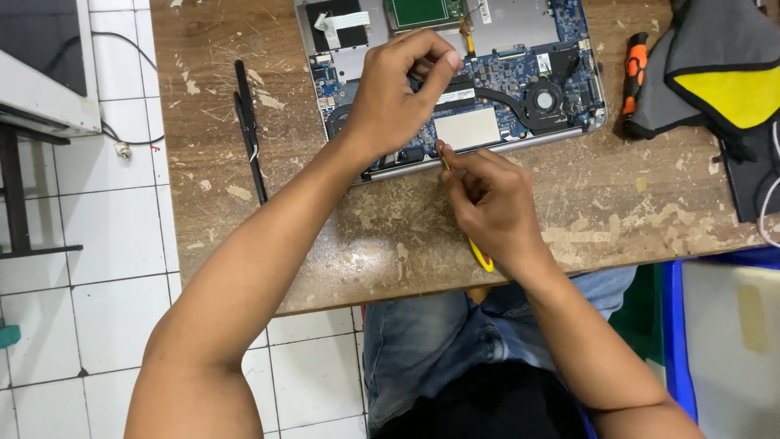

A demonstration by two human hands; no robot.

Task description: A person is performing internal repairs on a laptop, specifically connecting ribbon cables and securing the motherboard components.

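Your right hand [491, 203] pinches the yellow tool [481, 254] at the open laptop [520, 89]; left hand [398, 97] pinches something (hidden). A slip could gouge the board.

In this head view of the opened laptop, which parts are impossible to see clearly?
- The tip of the yellow-handled tool: the right hand covers most of it.
- The board under the left hand: hidden by that hand, and whether its fingertips pinch anything.
- The opened laptop: its far part is cut off by the top edge.
- The grey and yellow bag: cut off at the right edge.
- Screws on the board: too small to tell.
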